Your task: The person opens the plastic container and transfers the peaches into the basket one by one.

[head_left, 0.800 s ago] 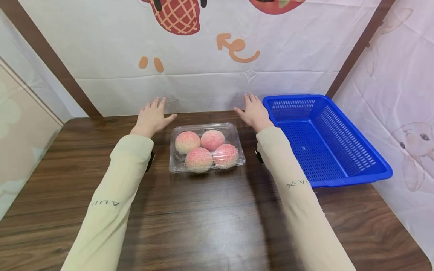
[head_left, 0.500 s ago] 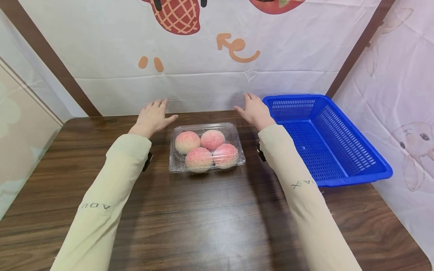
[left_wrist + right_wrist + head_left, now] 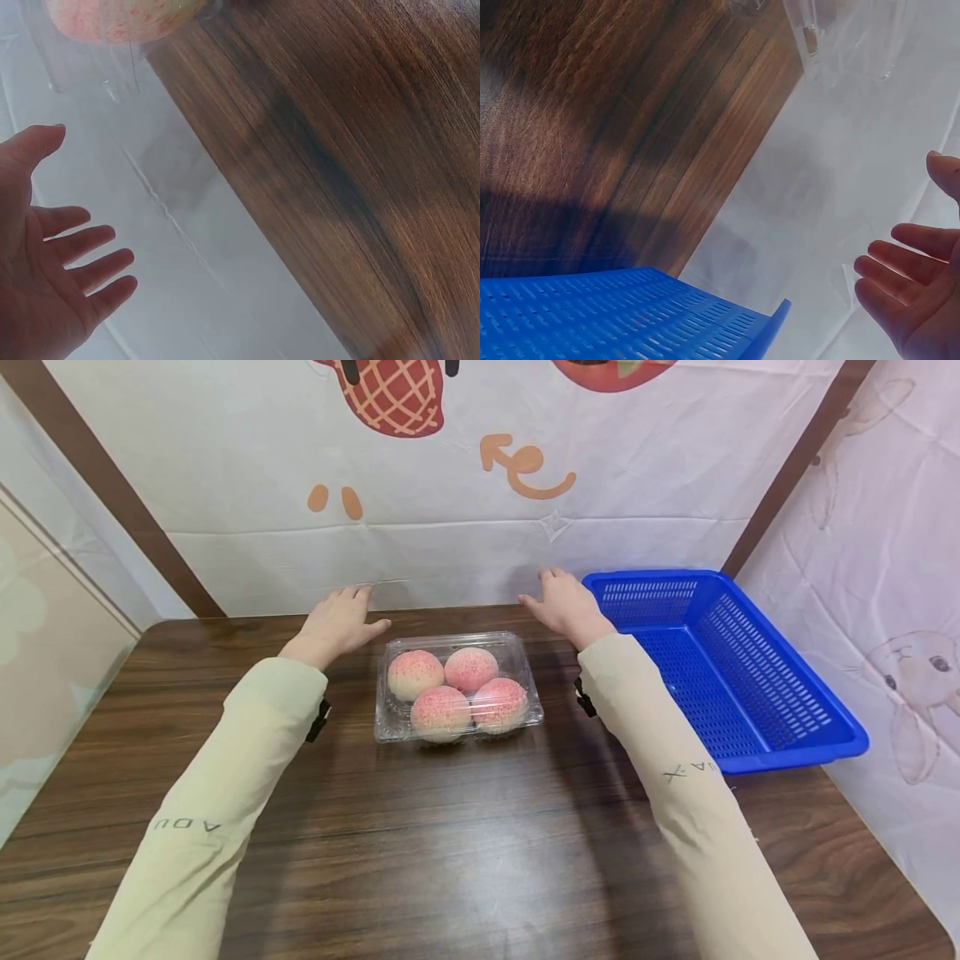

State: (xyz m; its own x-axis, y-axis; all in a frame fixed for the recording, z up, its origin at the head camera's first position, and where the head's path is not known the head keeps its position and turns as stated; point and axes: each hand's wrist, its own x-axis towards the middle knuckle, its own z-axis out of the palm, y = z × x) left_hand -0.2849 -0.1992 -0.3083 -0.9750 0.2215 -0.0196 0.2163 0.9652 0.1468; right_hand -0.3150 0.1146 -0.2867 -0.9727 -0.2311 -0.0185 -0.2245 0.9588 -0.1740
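A clear plastic box (image 3: 390,717) with several pink-and-cream peaches (image 3: 441,710) inside sits on the wooden table in the head view; its lid looks closed. My left hand (image 3: 333,625) hovers beyond its far left corner, thumb pointing inward, holding nothing. Beyond the far right corner is my right hand (image 3: 562,606), also holding nothing, close to the blue basket. Both wrist views show the fingers spread and relaxed, apart from the box. One peach (image 3: 124,16) peeks in at the top of the left wrist view, and a box corner (image 3: 847,37) in the right one.
A blue perforated plastic basket (image 3: 806,685) stands on the right of the table (image 3: 420,852), partly behind my right sleeve. A white printed cloth (image 3: 450,560) hangs along the table's back edge, and another cloth (image 3: 885,577) borders the right side.
Both forearms have shifted slightly outward, the elbows moving apart. My left hand has dropped slightly toward the table's back edge. The box and basket stay where they were.
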